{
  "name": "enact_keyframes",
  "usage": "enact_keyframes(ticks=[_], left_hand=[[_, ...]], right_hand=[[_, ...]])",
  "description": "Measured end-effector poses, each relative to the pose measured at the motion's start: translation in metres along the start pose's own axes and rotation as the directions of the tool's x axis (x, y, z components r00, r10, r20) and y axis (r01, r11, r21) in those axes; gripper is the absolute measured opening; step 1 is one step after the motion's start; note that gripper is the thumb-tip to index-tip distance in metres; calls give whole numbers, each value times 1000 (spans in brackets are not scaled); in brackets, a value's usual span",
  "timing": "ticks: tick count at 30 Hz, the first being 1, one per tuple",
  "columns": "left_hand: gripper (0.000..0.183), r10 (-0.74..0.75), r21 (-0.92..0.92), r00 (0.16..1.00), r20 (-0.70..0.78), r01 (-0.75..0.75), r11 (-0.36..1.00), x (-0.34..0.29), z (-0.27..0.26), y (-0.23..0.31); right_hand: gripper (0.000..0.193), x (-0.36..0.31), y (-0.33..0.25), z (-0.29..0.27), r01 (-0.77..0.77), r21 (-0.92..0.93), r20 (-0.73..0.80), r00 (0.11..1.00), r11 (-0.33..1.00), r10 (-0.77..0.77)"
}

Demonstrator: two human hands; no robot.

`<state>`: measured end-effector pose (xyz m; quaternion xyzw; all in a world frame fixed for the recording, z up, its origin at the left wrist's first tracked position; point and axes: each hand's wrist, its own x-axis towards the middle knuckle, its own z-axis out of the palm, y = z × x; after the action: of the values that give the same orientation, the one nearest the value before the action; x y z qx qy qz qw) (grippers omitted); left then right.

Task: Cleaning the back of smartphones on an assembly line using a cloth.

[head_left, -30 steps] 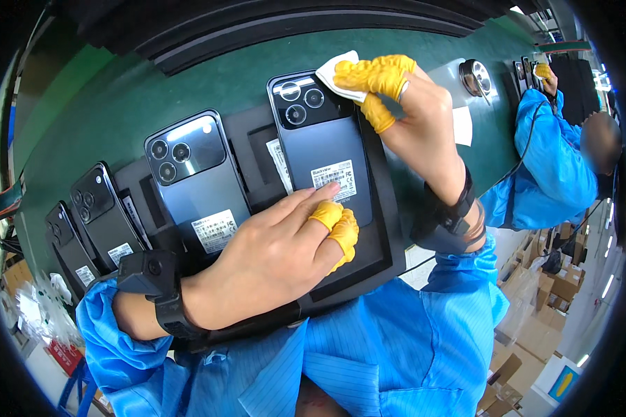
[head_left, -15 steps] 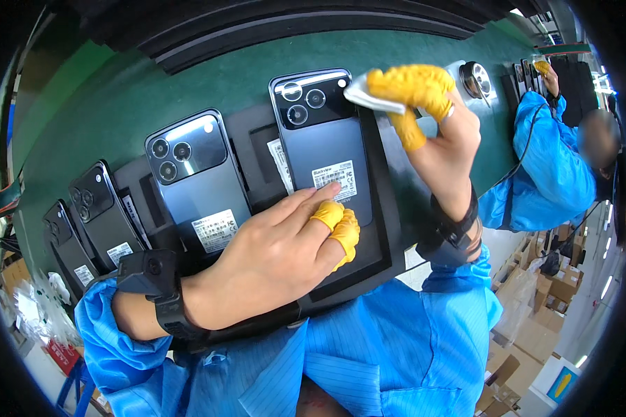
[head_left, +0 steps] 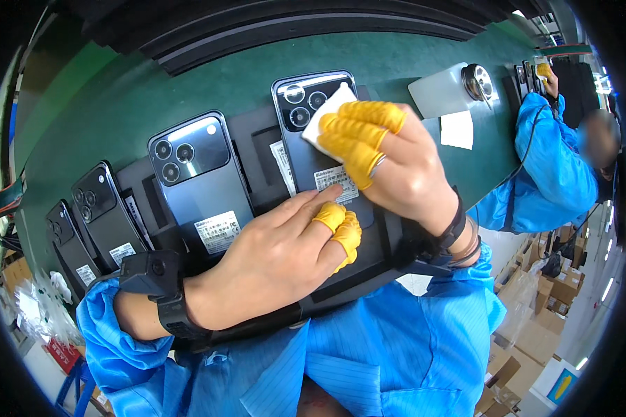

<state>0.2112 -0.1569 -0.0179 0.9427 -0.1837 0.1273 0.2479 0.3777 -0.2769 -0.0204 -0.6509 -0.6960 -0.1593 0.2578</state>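
A dark blue-grey phone (head_left: 300, 156) lies back up in a black foam tray, its camera block at the far end. My left hand (head_left: 271, 254) rests across its lower part, some fingers stretched onto the white label (head_left: 335, 182), others bent, in yellow finger cots. It grasps nothing. Yellow cots also cover the fingertips of my right hand (head_left: 386, 149), which pinches a folded white wiping cloth (head_left: 321, 125) against the phone's back, by the cameras. The cloth hides part of the camera block.
More phones (head_left: 205, 191) lie in a row to the left, also back up. A translucent bottle (head_left: 442, 90) with a metal top and a white sheet (head_left: 457, 131) are at the right on the green table (head_left: 243, 69). Farther right a co-worker in a blue sleeve (head_left: 553, 163) works.
My right hand has come down and left, bringing the cloth from beside the phone onto its back. The bottle and white sheet are now uncovered. My left hand stays put.
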Motion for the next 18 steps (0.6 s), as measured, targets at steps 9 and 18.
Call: enact_keyframes(ticks=[9,18], left_hand=[[34,0,-11,1000,14,0,1000,-2,-1,-2],[34,12,-11,1000,14,-12,1000,-3,0,-3]], right_hand=[[28,-6,11,-15,9,-61,59,998,998,-5],[29,-20,22,-27,-210,9,50,977,978,209]])
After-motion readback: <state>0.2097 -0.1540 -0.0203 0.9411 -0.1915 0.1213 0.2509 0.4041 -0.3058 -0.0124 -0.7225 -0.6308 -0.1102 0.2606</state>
